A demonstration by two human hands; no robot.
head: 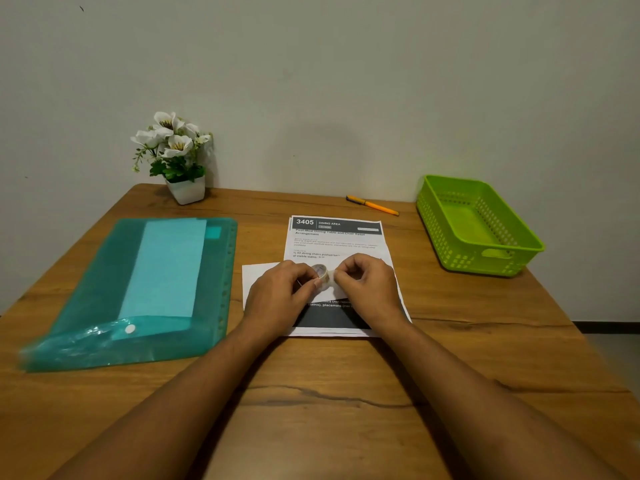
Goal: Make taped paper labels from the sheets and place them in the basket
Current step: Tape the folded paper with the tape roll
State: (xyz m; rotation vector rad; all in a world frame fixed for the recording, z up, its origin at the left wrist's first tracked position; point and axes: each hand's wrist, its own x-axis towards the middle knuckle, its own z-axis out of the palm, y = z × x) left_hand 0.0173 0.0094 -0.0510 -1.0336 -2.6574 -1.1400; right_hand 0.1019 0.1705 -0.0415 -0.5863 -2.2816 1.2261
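Step in hand: getting tape off the roll. The left hand (277, 292) is gripping the small tape roll (322, 274), fingers curled round it; the right hand (363, 282) is pinching at the roll's edge, probably picking up or pulling the free end. How much tape is out is too small to tell.

Both hands are working just above the printed sheet (334, 237) and a blank white paper piece (258, 275) lying partly over it, mid-table (329, 393).

The green basket (478, 220) is sitting at the far right, nothing visible inside, so no labels look delivered yet.

Likely next: drawing out a strip, tearing it, pressing it onto the paper piece. The teal folder (138, 292), orange pen (372, 204) and flower pot (180, 157) are sitting untouched.
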